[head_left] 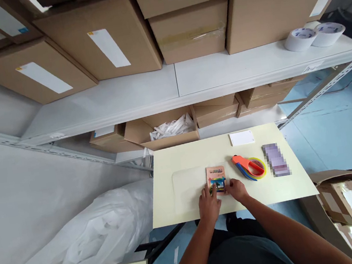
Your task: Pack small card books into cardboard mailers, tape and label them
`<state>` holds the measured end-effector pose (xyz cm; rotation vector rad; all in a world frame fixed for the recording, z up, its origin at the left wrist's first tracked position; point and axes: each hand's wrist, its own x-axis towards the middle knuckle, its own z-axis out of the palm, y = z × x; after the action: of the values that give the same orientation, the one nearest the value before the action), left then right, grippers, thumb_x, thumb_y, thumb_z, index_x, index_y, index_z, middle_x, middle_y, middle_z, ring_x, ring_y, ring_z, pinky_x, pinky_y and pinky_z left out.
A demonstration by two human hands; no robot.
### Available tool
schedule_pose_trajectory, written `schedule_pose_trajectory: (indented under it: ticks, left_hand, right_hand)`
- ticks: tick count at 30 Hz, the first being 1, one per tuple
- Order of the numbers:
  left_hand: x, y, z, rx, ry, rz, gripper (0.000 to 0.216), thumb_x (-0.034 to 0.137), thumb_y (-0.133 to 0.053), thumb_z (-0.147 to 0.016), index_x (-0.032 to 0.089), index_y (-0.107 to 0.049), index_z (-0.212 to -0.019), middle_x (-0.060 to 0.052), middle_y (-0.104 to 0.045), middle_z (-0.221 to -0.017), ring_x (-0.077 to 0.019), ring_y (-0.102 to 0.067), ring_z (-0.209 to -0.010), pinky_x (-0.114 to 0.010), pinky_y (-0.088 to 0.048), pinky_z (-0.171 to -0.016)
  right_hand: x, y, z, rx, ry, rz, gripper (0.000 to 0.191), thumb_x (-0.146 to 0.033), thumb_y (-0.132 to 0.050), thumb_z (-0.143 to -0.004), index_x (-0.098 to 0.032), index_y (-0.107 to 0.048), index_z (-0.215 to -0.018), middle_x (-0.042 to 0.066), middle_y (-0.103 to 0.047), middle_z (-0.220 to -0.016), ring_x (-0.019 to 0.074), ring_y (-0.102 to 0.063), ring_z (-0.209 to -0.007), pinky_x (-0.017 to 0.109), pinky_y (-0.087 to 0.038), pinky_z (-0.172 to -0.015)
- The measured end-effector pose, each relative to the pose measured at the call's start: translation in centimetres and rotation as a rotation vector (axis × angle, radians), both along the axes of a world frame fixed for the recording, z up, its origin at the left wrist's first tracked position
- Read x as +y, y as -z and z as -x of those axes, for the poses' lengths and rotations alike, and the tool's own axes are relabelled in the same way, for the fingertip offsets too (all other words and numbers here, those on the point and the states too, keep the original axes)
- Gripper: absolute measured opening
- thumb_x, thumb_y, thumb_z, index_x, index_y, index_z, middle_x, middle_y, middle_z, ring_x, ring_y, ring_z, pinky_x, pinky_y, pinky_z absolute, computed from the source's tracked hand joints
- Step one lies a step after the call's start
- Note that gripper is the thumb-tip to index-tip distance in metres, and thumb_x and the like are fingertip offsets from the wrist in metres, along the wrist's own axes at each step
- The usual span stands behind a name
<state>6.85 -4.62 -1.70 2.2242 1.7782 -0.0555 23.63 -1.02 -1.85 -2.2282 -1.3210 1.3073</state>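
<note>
A small salmon-pink printed packet point(216, 174) with a colourful picture lies flat on the pale tabletop point(163, 160), at the right end of a clear plastic sheet point(187, 183). My left hand point(208, 205) holds down its lower left part, fingertips resting on the print. At the lower right edge, my right hand point(237, 190) has its fingers closed in a pinch on the packet; what lies beneath the fingertips is hidden. Just right of that hand is an orange and blue tape dispenser point(245, 166) with a yellow-edged roll.
A white card point(241, 138) and a blurred purple item point(276, 160) lie on the table. Behind stands a shelf point(207, 72) with cartons and two tape rolls point(300, 39). An open box point(171, 141) holds white items. Plastic wrapping point(110, 225) is left; a carton point(321, 220) is right.
</note>
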Motion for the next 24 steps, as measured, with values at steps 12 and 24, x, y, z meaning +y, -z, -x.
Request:
schedule_pose_trajectory:
  ticks: [12,24]
  left_hand:
    - [-0.8,0.7,-1.4,-0.394,-0.224,0.104,0.04,0.031,-0.058,-0.089,0.02,-0.064,-0.127,-0.015,-0.042,-0.157,-0.0317,-0.033,-0.149,-0.053,-0.031,-0.12]
    - [1.8,-2.2,0.8,-0.817,-0.344,0.27,0.051,0.025,-0.049,-0.09,0.024,-0.059,-0.139,-0.005,-0.065,-0.136,-0.024,-0.059,-0.126,-0.036,-0.046,-0.108]
  right_hand:
    - [-2.8,-3.2,2.8,0.228,-0.067,-0.218,0.031,-0.045,-0.053,-0.091,-0.019,-0.068,-0.099,0.01,-0.073,-0.113,0.0194,-0.074,-0.085,0.028,-0.056,-0.08]
    - [1.8,-4.6,1.7,0.152,-0.13,-0.214,0.063,-0.04,-0.057,-0.088,-0.021,-0.04,-0.145,0.007,-0.075,-0.11,0.0206,-0.073,-0.086,0.033,-0.054,-0.081]
